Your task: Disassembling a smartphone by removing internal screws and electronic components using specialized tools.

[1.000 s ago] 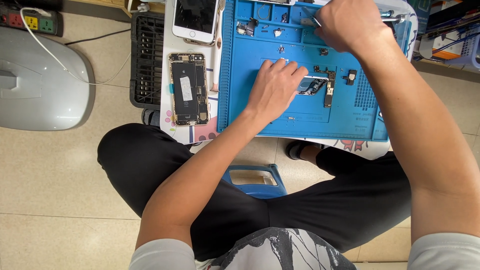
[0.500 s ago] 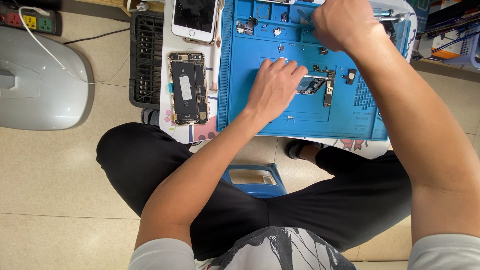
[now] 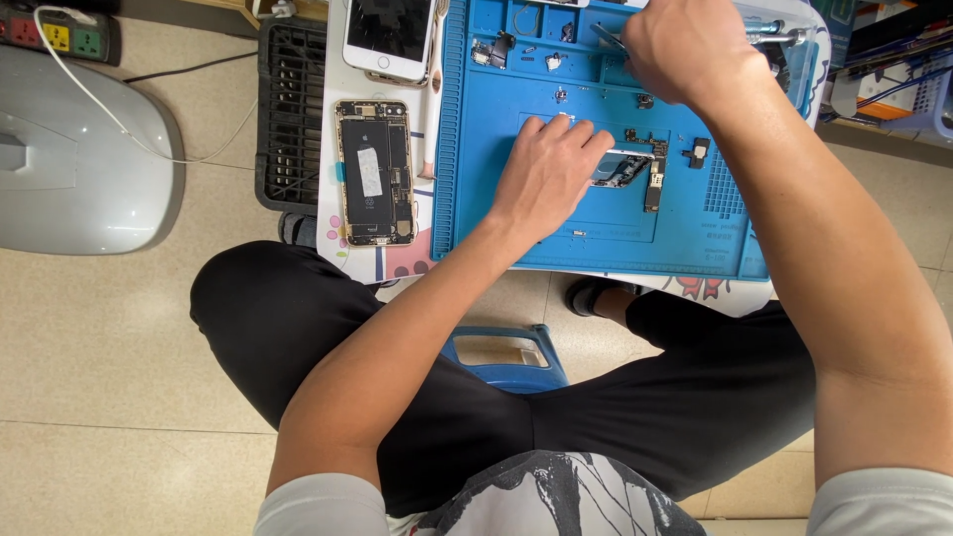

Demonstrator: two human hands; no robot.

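Circuit board (image 3: 635, 171) on mat (image 3: 695, 238); opened phone (image 3: 374, 171) left of mat; second phone (image 3: 389, 38) behind it.

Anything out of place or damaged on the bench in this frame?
Nothing looks spilled or broken. The opened phone lies with its insides bared beside the blue mat, and small parts sit loose on the mat near the left hand. The right hand holds a thin tool.

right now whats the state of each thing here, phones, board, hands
opened phone: back off, insides showing, lying flat
white phone: screen dark, face up
circuit board: out of its case, on the blue mat
left hand: palm down, fingertips pressing the board
right hand: closed around a thin metal tool
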